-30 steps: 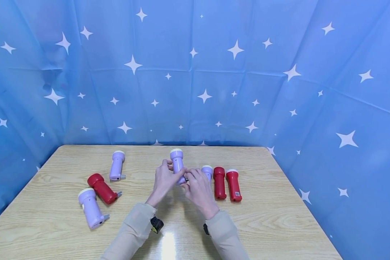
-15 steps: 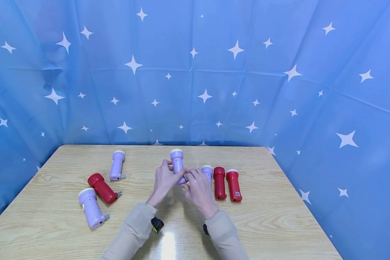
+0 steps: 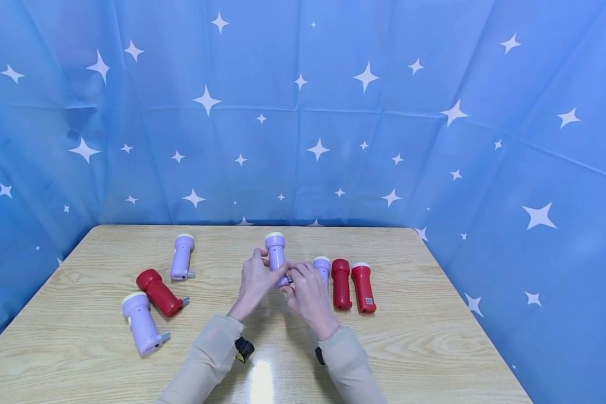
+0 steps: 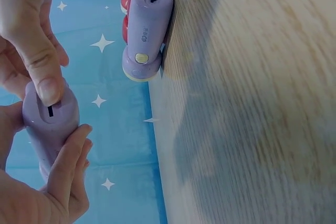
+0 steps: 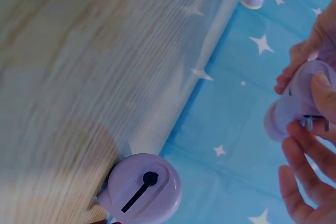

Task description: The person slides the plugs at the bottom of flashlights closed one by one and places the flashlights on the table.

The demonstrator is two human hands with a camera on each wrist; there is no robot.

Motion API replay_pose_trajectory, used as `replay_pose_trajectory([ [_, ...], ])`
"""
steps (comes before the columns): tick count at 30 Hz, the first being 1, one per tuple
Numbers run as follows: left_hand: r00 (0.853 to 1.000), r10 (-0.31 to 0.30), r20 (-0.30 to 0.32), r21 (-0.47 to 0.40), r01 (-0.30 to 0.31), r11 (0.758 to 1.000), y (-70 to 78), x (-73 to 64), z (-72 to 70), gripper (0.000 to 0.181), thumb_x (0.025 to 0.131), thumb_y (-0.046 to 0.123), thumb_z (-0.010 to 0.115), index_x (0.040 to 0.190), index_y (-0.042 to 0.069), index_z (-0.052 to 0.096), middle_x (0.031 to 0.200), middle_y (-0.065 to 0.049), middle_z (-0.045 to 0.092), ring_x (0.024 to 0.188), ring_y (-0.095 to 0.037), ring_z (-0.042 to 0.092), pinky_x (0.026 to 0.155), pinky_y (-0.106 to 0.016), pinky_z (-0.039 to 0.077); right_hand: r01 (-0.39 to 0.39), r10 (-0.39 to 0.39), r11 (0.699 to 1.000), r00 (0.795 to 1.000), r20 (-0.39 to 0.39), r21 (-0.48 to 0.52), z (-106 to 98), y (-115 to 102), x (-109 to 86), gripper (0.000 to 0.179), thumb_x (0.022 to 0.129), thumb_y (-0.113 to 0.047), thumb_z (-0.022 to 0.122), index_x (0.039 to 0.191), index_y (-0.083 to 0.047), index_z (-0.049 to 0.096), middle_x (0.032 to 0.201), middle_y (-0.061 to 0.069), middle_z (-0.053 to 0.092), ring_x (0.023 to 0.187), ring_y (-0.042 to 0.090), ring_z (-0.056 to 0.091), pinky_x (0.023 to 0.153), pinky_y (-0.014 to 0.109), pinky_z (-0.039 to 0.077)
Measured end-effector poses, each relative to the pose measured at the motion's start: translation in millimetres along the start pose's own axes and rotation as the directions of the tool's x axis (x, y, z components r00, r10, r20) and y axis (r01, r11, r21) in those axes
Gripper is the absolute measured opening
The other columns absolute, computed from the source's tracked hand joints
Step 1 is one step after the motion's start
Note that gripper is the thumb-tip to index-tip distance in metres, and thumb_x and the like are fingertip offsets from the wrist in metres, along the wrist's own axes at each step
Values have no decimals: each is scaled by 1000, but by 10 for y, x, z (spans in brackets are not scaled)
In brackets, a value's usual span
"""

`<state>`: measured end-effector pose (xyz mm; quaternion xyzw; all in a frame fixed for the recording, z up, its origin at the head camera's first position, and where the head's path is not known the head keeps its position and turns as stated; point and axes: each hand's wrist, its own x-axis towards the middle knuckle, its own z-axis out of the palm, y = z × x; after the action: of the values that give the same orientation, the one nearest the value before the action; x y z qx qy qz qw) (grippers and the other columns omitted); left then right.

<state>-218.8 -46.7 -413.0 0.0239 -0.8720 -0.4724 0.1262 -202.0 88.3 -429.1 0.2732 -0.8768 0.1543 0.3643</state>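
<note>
A lavender flashlight with a white-rimmed head is held over the middle of the table, head pointing away. My left hand grips its body from the left. At its near end, my right hand pinches around the base, where metal plug prongs stick out. In the left wrist view, a thumb presses on the flashlight's end beside a dark slot. Just right of my right hand lies another lavender flashlight, partly hidden by that hand.
Two red flashlights, a dark one and a brighter one, lie at the right. On the left are two lavender flashlights, one farther back and one nearer, and a red flashlight, all with prongs out. A blue star-patterned curtain stands behind the table.
The held flashlight has shifted very slightly toward me, and a little more of its prongs shows. Both hands stay nearly in place; the other flashlights have not moved.
</note>
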Motion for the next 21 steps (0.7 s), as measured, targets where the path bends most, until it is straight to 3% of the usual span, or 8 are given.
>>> replay_pose_trajectory([
  [21, 1000, -2, 18, 13, 2, 1000, 5, 12, 11, 58, 76, 37, 75, 112, -3, 53, 90, -19, 70, 75, -25, 66, 56, -26, 47, -32, 32, 999, 999, 40, 11, -18, -3, 14, 26, 65, -14, 86, 85, -6, 71, 89, 3, 70, 84, 19, 63, 77, 31, 52],
])
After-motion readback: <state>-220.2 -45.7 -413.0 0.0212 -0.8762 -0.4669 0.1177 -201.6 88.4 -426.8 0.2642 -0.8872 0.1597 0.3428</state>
